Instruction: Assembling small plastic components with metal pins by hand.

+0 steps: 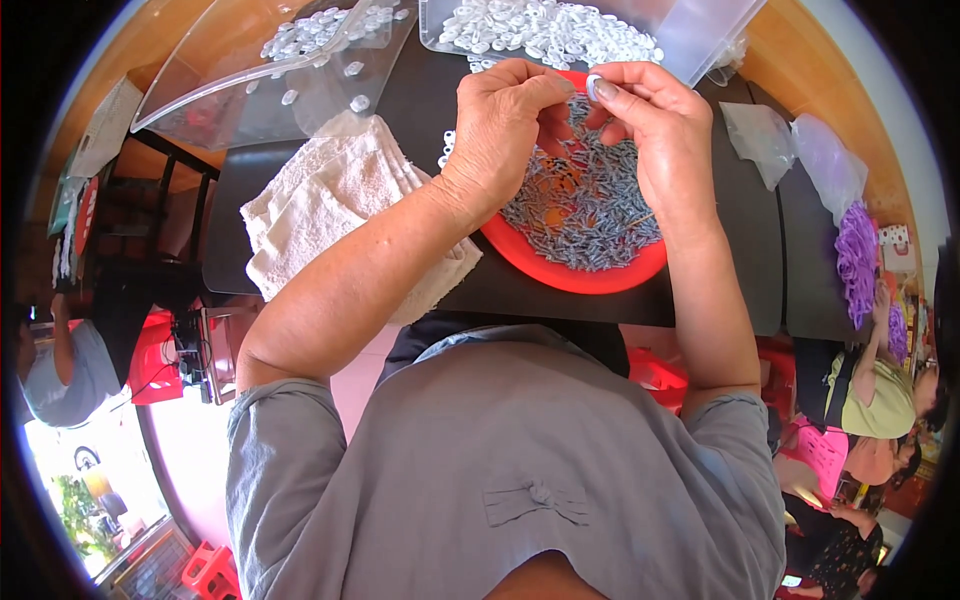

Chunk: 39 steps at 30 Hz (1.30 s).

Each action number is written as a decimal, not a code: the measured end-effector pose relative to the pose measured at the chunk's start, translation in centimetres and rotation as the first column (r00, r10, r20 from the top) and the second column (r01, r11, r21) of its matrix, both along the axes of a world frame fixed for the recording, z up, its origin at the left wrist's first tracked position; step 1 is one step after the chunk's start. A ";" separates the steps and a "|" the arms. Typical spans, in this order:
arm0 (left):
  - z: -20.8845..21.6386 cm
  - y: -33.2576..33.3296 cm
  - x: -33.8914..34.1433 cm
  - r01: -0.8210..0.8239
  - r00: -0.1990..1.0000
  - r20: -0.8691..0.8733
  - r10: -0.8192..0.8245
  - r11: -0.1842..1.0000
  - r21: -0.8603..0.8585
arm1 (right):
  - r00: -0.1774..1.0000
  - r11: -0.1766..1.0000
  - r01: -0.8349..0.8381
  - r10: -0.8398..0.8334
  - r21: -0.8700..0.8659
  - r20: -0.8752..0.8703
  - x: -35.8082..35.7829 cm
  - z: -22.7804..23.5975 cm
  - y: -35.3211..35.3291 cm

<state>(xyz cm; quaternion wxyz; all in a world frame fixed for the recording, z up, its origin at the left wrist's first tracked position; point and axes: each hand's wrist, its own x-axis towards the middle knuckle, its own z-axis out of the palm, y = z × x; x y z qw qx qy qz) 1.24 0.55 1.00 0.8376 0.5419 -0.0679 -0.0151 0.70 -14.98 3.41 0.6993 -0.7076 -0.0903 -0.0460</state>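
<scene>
Both hands are raised over a red bowl [575, 283] holding many small grey screw-like pieces [590, 230]. My right hand [665, 125] pinches a small white oval piece [592, 86] between thumb and forefinger. Close by on its left, my left hand [505, 125] is closed, thumb against forefinger; whatever it holds is hidden. Just beyond the hands, a clear plastic bin [690, 55] contains many white oval pieces [545, 28]. A few more white pieces [447, 148] lie on the dark table [400, 100] beside my left wrist.
A cream towel [330, 205] lies left of the bowl. Behind it, a clear tilted container [190, 110] holds more white pieces. Clear plastic bags [760, 140] and purple strands [856, 265] are at the right. Other people sit at the right [880, 390] and left [75, 370].
</scene>
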 end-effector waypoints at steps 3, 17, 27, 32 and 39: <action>0.0 -0.1 -0.1 0.001 1.000 -0.019 -0.001 1.000 -0.009 | 1.000 1.000 0.022 -0.022 -0.021 0.019 -0.1 -0.1 0.1; 0.1 0.1 -0.2 0.055 0.998 -0.004 -0.055 0.998 0.018 | 0.998 1.000 -0.030 0.029 0.008 0.050 -0.2 -0.5 0.1; 0.8 -0.1 -0.5 0.121 0.982 0.136 -0.128 0.991 0.060 | 0.982 0.987 -0.161 0.163 0.026 -0.091 0.3 0.5 -2.4; 0.6 -0.2 -0.7 0.121 0.960 0.237 -0.150 0.984 0.133 | 0.949 0.964 -0.240 0.258 0.116 -0.179 0.4 0.6 -2.9; 0.9 0.3 -0.4 0.167 0.969 0.162 -0.187 0.977 0.130 | 0.931 0.965 -0.251 0.261 0.071 -0.254 -0.1 0.8 -2.5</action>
